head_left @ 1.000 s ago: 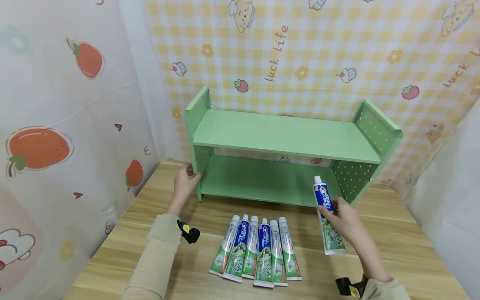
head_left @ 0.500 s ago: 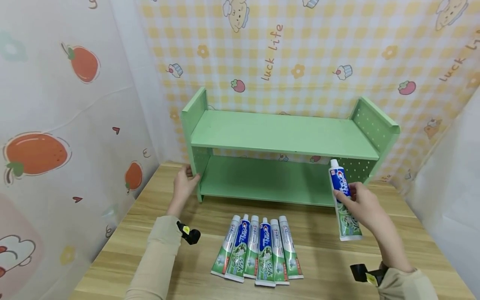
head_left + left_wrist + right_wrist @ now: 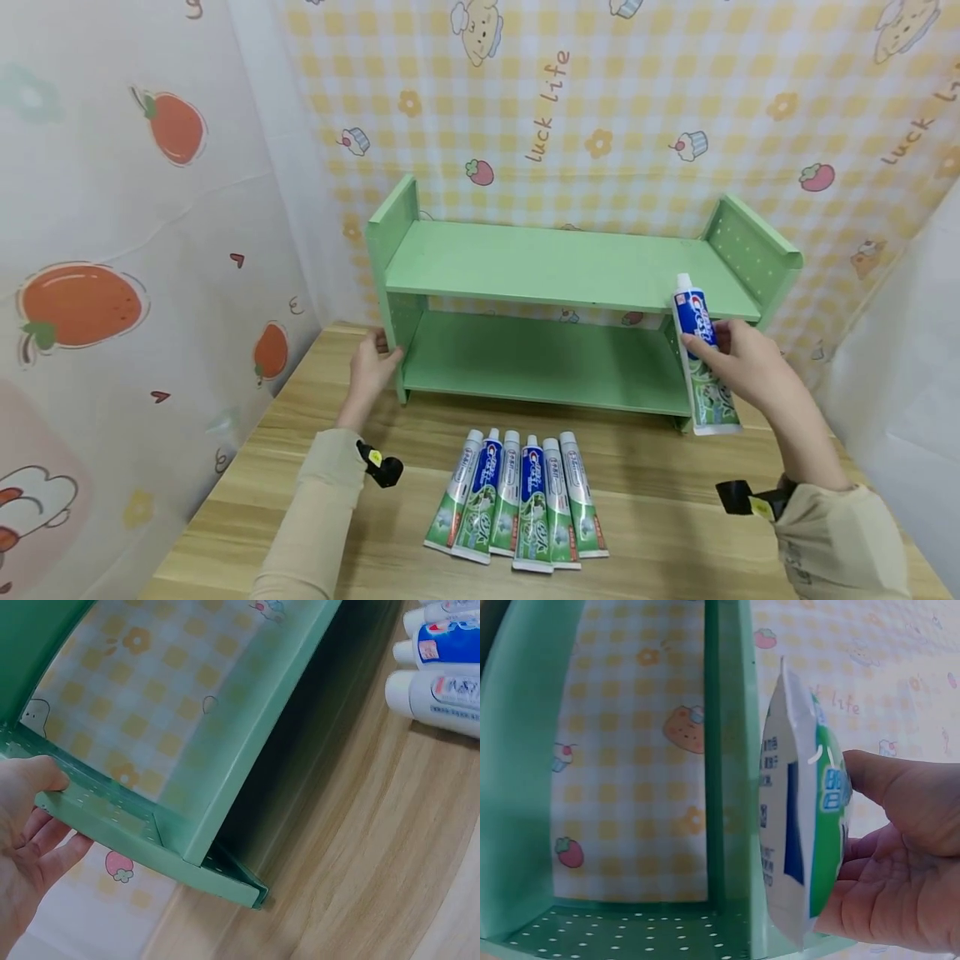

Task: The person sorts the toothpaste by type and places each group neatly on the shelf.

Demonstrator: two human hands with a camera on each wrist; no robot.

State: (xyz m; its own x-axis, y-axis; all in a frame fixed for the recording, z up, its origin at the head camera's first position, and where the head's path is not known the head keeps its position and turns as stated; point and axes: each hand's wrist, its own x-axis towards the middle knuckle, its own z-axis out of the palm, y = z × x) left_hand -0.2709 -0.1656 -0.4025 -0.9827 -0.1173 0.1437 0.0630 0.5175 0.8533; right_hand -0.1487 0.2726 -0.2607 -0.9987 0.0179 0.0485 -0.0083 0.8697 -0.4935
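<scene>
My right hand (image 3: 742,358) grips a blue and green toothpaste tube (image 3: 701,367) by its middle, cap up and slightly tilted, in front of the right end of the green two-tier shelf (image 3: 562,267). In the right wrist view the tube (image 3: 802,817) shows its flat crimped end and side, overlapping the upper board's edge. The left side panel of the shelf is held by my left hand (image 3: 371,367). Seen from the left wrist, the thumb of that hand (image 3: 30,825) lies on one face of the panel (image 3: 150,859) and the fingers curl round the other.
Several toothpaste tubes (image 3: 534,508), some blue and green, others white and green, lie fanned side by side on the wooden table (image 3: 645,533) before the shelf. A yellow checked cloth (image 3: 637,108) hangs behind, with a pale printed cloth (image 3: 187,217) on the left.
My right hand has carried the toothpaste tube up and to the right, from low by the bottom board to the height of the upper board's front edge. The left hand stays on the shelf.
</scene>
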